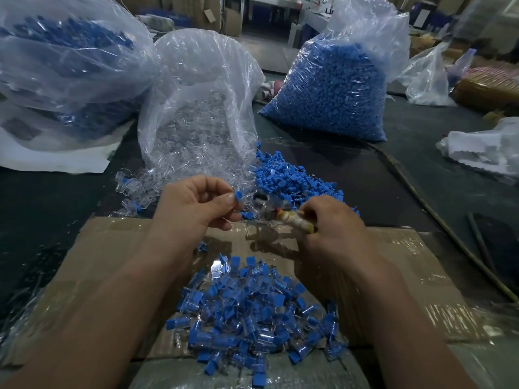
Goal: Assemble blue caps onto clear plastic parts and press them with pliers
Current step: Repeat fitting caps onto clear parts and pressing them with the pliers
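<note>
Starting with the hands: one small matte blue cap [238, 195] was pinched between the thumb and fingertips of the left hand [196, 203], held up over the near edge of the loose clear parts [140, 189]. One pair of pliers [295, 221], handles wrapped in something yellowish, was gripped in the curled right hand [334, 228]. The head was blurred, so what sat between the jaws couldn't be made out.

Three big crinkly plastic bags were lined up at the back. The middle bag [196, 108] was slumped open, with glassy clear pieces spilled from its mouth. The right bag [331, 88] was packed tight with solid blue caps. The left bag [64, 60] was filled with blue bits, hazy through the film. A loose heap of blue caps [286, 178] was piled just past the hands.

Closer in, a mound of capped clear pieces [252, 318], too many to count, was heaped on flat cardboard [112, 248] covered in shiny tape.
</note>
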`<state>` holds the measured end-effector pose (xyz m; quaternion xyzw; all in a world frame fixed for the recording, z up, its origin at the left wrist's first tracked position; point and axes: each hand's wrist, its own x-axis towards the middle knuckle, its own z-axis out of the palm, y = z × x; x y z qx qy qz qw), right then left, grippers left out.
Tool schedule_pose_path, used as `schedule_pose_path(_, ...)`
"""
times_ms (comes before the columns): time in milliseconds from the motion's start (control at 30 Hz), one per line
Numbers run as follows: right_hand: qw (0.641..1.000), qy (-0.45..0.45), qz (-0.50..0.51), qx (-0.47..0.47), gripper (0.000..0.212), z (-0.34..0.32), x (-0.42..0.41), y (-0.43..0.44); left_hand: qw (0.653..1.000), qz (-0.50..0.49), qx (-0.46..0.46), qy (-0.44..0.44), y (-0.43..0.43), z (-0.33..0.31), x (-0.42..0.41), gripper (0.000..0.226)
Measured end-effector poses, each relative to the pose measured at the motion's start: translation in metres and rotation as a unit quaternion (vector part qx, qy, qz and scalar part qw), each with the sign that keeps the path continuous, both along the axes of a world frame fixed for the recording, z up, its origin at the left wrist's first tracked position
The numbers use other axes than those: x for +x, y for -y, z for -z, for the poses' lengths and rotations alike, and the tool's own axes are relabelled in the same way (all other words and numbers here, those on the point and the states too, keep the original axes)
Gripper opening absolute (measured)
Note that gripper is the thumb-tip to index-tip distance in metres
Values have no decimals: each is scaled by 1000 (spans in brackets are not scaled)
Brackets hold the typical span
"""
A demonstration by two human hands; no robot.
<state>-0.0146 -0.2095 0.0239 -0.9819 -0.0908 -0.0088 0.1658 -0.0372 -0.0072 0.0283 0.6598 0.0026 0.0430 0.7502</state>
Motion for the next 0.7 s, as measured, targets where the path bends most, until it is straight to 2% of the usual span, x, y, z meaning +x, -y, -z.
schedule_pose_path(133, 993, 36, 6, 110, 24, -9, -7, -2, 1000, -15, -3, 13, 0, -2, 0, 14)
schedule_pose_path(233, 988, 41, -16, 150, 28, -12, -13, -11, 999, -26, 12, 28, 1, -2, -1, 15)
schedule_pose_path(400, 989, 20, -58, 133, 31, -10, -18, -19, 998, -39, 35, 46, 3, -2, -1, 18)
schedule_pose_path(700, 991, 5, -57, 119, 32, -9, -16, -20, 996, -43, 46, 67, 5, 1, -2, 23)
